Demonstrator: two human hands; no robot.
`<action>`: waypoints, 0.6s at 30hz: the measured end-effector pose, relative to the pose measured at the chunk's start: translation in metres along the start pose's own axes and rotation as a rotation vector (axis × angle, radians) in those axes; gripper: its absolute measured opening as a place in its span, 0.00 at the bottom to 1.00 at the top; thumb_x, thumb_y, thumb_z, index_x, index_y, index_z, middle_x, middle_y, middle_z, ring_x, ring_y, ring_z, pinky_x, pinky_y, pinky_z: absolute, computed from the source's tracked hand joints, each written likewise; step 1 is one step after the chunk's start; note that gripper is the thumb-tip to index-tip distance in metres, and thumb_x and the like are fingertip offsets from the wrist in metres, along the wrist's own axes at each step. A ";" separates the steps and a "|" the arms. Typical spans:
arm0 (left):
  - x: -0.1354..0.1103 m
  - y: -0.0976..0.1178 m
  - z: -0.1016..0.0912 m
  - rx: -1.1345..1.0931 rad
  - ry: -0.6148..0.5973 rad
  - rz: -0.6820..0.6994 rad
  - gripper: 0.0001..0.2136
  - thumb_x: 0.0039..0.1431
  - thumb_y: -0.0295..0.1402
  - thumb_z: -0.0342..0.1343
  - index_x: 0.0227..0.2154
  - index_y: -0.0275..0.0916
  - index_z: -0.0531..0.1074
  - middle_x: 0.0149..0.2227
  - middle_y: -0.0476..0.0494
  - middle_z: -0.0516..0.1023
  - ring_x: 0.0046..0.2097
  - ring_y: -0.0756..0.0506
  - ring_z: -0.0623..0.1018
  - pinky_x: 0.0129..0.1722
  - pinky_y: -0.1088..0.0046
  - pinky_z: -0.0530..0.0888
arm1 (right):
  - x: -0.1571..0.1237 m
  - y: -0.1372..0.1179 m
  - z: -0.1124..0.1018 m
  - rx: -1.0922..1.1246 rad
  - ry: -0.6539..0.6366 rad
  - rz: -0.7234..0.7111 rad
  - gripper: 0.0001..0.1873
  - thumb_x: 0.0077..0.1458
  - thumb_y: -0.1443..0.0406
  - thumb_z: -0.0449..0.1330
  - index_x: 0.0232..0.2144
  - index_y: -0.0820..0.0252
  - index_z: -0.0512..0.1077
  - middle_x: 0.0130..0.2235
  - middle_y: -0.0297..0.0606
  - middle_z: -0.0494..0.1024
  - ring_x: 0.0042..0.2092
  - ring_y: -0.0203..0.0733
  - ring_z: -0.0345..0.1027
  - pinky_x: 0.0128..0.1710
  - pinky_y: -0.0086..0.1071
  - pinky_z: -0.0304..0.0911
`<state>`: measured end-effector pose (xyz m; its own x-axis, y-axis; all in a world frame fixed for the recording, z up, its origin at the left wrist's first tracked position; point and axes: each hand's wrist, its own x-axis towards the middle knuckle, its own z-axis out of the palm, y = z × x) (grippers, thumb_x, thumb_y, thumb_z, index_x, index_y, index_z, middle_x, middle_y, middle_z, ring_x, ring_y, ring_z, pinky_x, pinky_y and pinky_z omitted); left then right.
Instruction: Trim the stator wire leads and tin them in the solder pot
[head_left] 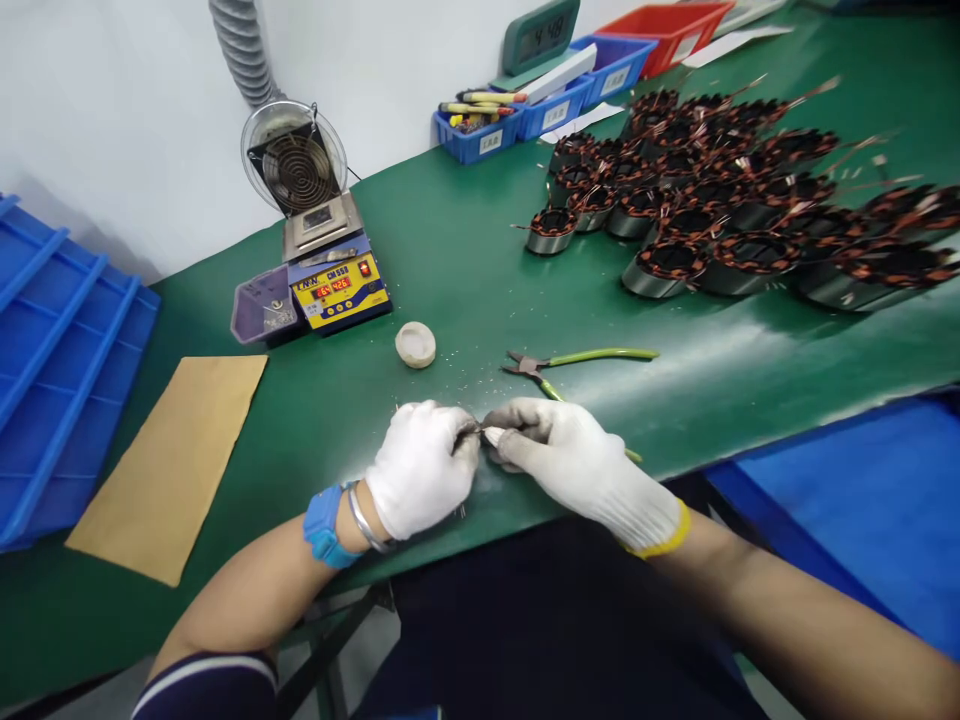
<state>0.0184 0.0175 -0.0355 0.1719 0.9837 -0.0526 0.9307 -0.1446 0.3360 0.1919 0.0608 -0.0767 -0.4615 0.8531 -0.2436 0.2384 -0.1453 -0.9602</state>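
Pinching inward, the left hand [424, 465] and right hand [576, 456] nearly meet.

The person is wearing white fabric gloves on the left hand [424, 468] and right hand [581, 458], with grey smudges darkening the fingertips [466, 427]. The right glove's ribbed cuff [643, 508] is ending in a yellow hem [672, 536], while a silver bangle [361, 516] and blue wristband [325, 524] are circling the left wrist. A navy short sleeve [214, 692] is showing a white stripe [196, 662] along its edge.
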 end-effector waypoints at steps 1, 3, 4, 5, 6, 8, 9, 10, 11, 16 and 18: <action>0.000 0.000 0.000 -0.001 0.004 -0.009 0.08 0.62 0.30 0.52 0.33 0.41 0.77 0.32 0.45 0.79 0.37 0.43 0.77 0.42 0.66 0.71 | 0.000 0.000 0.002 0.035 0.008 0.004 0.12 0.49 0.57 0.63 0.32 0.59 0.76 0.30 0.36 0.79 0.30 0.40 0.71 0.31 0.33 0.69; 0.000 0.000 0.000 -0.003 0.014 -0.014 0.07 0.62 0.30 0.52 0.32 0.41 0.76 0.32 0.45 0.78 0.37 0.43 0.76 0.42 0.66 0.70 | 0.000 -0.003 0.006 0.071 0.031 0.019 0.12 0.47 0.56 0.63 0.30 0.58 0.74 0.28 0.35 0.77 0.29 0.39 0.69 0.30 0.32 0.67; -0.001 0.000 0.001 -0.004 0.021 -0.012 0.07 0.62 0.30 0.52 0.32 0.41 0.76 0.32 0.45 0.78 0.37 0.43 0.76 0.42 0.66 0.70 | 0.000 -0.004 0.007 0.078 0.043 0.028 0.12 0.46 0.56 0.63 0.29 0.58 0.73 0.27 0.34 0.75 0.28 0.38 0.67 0.29 0.32 0.66; -0.001 0.000 0.001 -0.003 0.028 -0.011 0.07 0.63 0.31 0.52 0.32 0.40 0.75 0.32 0.46 0.79 0.37 0.43 0.76 0.42 0.66 0.70 | -0.001 -0.005 0.009 0.080 0.053 0.038 0.12 0.45 0.56 0.62 0.28 0.58 0.73 0.25 0.33 0.74 0.27 0.37 0.66 0.27 0.31 0.65; -0.001 0.000 0.002 -0.002 0.032 -0.013 0.07 0.62 0.31 0.52 0.31 0.40 0.75 0.32 0.46 0.79 0.37 0.43 0.76 0.42 0.66 0.70 | -0.002 -0.006 0.011 0.079 0.058 0.045 0.12 0.46 0.56 0.62 0.28 0.58 0.72 0.24 0.33 0.73 0.26 0.37 0.65 0.26 0.31 0.64; 0.000 0.000 0.004 -0.002 0.043 -0.021 0.07 0.63 0.31 0.52 0.31 0.40 0.74 0.32 0.46 0.79 0.37 0.43 0.76 0.42 0.66 0.69 | -0.006 -0.004 0.013 0.055 0.057 0.037 0.11 0.48 0.56 0.60 0.29 0.58 0.72 0.24 0.33 0.73 0.25 0.38 0.65 0.25 0.32 0.65; 0.000 0.000 0.005 -0.006 0.049 -0.025 0.07 0.63 0.31 0.52 0.31 0.41 0.74 0.32 0.46 0.79 0.37 0.43 0.76 0.42 0.66 0.69 | -0.008 -0.003 0.013 0.009 0.061 0.015 0.11 0.50 0.57 0.59 0.30 0.58 0.72 0.25 0.35 0.74 0.26 0.39 0.67 0.26 0.32 0.66; 0.000 0.000 0.005 -0.012 0.054 -0.027 0.07 0.63 0.31 0.52 0.31 0.41 0.74 0.32 0.46 0.79 0.37 0.43 0.76 0.42 0.66 0.69 | -0.010 0.000 0.013 -0.075 0.082 -0.031 0.10 0.52 0.58 0.58 0.31 0.58 0.73 0.27 0.36 0.76 0.27 0.40 0.69 0.28 0.34 0.68; 0.000 0.001 0.006 -0.018 0.059 -0.023 0.07 0.63 0.31 0.52 0.31 0.41 0.74 0.32 0.46 0.79 0.37 0.43 0.76 0.42 0.66 0.69 | -0.011 0.002 0.010 -0.194 0.117 -0.109 0.10 0.54 0.59 0.56 0.32 0.58 0.74 0.30 0.39 0.78 0.30 0.42 0.71 0.31 0.36 0.70; 0.000 0.001 0.008 0.020 0.064 0.017 0.08 0.63 0.30 0.51 0.30 0.41 0.74 0.31 0.46 0.78 0.37 0.43 0.76 0.41 0.66 0.69 | -0.009 0.010 -0.009 -0.876 0.236 -0.751 0.13 0.61 0.65 0.54 0.42 0.59 0.77 0.45 0.51 0.81 0.47 0.53 0.75 0.48 0.48 0.71; 0.000 0.000 0.009 0.050 0.068 0.033 0.08 0.63 0.31 0.51 0.30 0.41 0.74 0.31 0.45 0.78 0.37 0.42 0.76 0.41 0.65 0.69 | -0.003 0.007 -0.011 -0.926 0.151 -0.781 0.13 0.62 0.66 0.53 0.42 0.60 0.77 0.45 0.52 0.81 0.48 0.54 0.75 0.49 0.48 0.70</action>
<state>0.0217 0.0167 -0.0436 0.1814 0.9831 0.0224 0.9403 -0.1801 0.2887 0.2051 0.0625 -0.0813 -0.6642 0.6094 0.4329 0.4884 0.7922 -0.3659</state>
